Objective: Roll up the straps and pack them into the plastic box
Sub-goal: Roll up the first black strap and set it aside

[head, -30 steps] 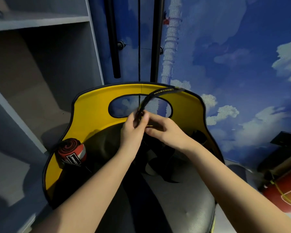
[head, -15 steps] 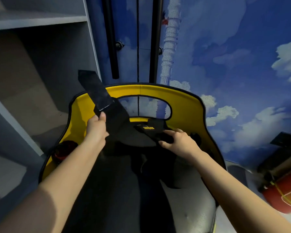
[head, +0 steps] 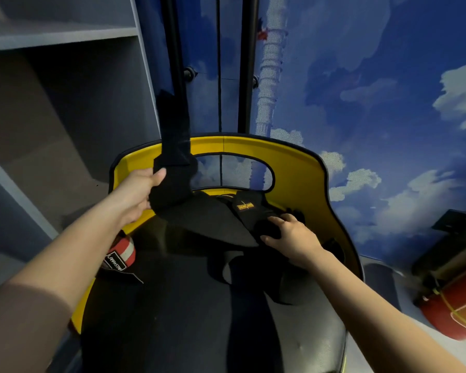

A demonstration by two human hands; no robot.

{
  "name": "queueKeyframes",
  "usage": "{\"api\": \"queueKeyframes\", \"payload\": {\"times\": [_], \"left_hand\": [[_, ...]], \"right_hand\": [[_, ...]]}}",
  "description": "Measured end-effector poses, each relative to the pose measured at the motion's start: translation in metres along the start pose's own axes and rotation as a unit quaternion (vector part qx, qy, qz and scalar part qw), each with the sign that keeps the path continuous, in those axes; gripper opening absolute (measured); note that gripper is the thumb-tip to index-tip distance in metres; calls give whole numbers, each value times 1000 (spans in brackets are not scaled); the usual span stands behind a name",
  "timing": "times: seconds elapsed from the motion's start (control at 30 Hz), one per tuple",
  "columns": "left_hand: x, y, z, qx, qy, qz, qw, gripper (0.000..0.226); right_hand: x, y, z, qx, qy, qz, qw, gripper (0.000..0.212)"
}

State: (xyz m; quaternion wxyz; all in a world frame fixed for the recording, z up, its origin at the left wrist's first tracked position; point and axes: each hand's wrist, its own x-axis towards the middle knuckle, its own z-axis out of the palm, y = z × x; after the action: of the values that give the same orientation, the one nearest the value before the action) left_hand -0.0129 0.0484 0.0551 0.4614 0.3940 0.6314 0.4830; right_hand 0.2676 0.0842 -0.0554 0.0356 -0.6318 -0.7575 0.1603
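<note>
Your left hand [head: 139,193] is clenched on one end of the black strap [head: 199,219], thumb over the fabric, lifting it near the left side of the chair back [head: 293,168]. The free tail [head: 172,125] stands up above your fist, past the chair back's top edge. Your right hand [head: 291,235] presses fingers-down on the strap's other end, pinning it to the chair seat [head: 172,332] near the back right corner; it looks like a flat press, not a full wrap.

Change: a second ago both hands met at the middle of the chair back, pinching a thin section together. Now they are well apart, and the strap hangs spread between them with the yellow label [head: 244,206] face up, close to your right fingers. Compared with half a second ago, the tail points more nearly upright.

Reading for the task: the strap appears untangled and pulled out to length, so it is likely ready for rolling, which has not started on this one. A red and white rolled strap [head: 121,255] lies at the seat's left edge, apparently finished but not boxed. More black fabric lies loose on the seat under your right forearm; I cannot tell whether it is a separate strap.

The plastic box is not in view.
</note>
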Motion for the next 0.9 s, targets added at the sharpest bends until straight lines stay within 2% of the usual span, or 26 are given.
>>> {"api": "queueKeyframes", "payload": {"times": [0.1, 0.23, 0.3, 0.33, 0.37, 0.4, 0.47, 0.53, 0.63, 0.8, 0.9], "left_hand": [[-2, 21, 2, 16, -15, 25, 999, 16], [-4, 52, 0, 33, -26, 45, 998, 18], [-5, 55, 5, 51, -33, 48, 997, 21], [-4, 53, 10, 58, -36, 47, 997, 21], [-4, 50, 15, 59, -42, 42, 996, 21], [-5, 47, 20, 58, -50, 37, 996, 21], [-5, 40, 28, 58, -65, 28, 996, 20], [-5, 37, 33, 59, -78, 20, 995, 19], [-5, 34, 36, 41, -95, 4, 995, 20], [-1, 24, 38, 9, -102, -40, 994, 35], [7, 16, 39, 14, -99, -41, 994, 27]], "right_hand": [[1, 2, 1, 1, -8, 5, 1000, 67], [1, 3, -1, -11, -35, 22, 999, 65], [-2, -11, -7, -32, 10, -18, 999, 60], [-4, -21, -12, 12, 48, -51, 997, 55], [-8, -34, -19, 105, 77, -78, 988, 51], [-13, -48, -28, 231, 89, -104, 963, 48], [-25, -76, -45, 437, 62, -173, 880, 44], [-33, -94, -56, 512, 54, -210, 831, 35], [-36, -106, -66, 588, 29, -208, 781, 30], [-28, -114, -67, 590, 69, -147, 791, 25], [-15, -122, -60, 588, 80, -88, 800, 21]]}}
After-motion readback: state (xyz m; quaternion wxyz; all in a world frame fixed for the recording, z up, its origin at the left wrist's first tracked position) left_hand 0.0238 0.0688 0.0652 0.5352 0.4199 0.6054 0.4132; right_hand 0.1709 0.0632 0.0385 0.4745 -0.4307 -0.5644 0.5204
